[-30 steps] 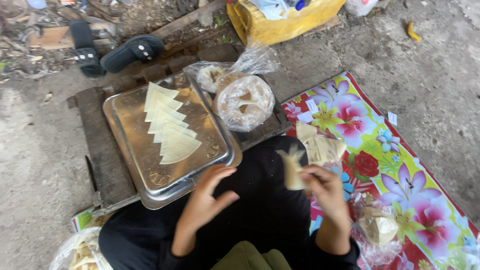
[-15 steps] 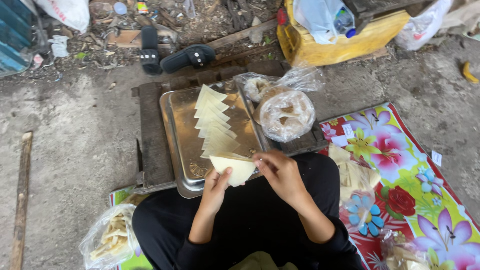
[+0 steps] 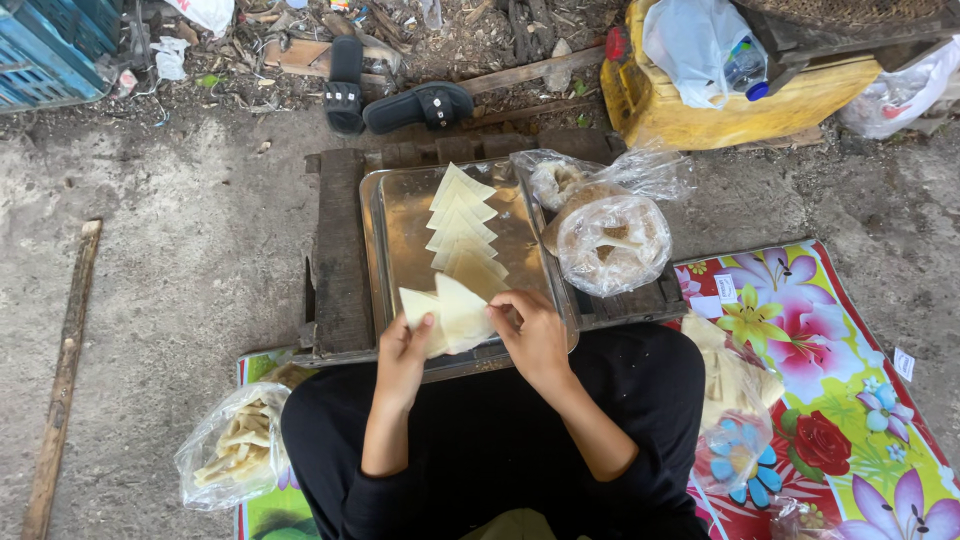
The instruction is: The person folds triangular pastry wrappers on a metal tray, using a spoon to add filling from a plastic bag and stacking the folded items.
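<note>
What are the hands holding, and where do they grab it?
Both hands hold a pale folded dough sheet over the metal tray: left hand at its lower left edge, right hand at its right side.

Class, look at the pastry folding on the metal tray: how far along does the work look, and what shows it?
Done: a row of folded triangles lies overlapped on the metal tray. In hand: the left hand and right hand hold a pale wrapper piece over the tray's near edge. Left: a bag of pale strips by the knee looks unused.
</note>
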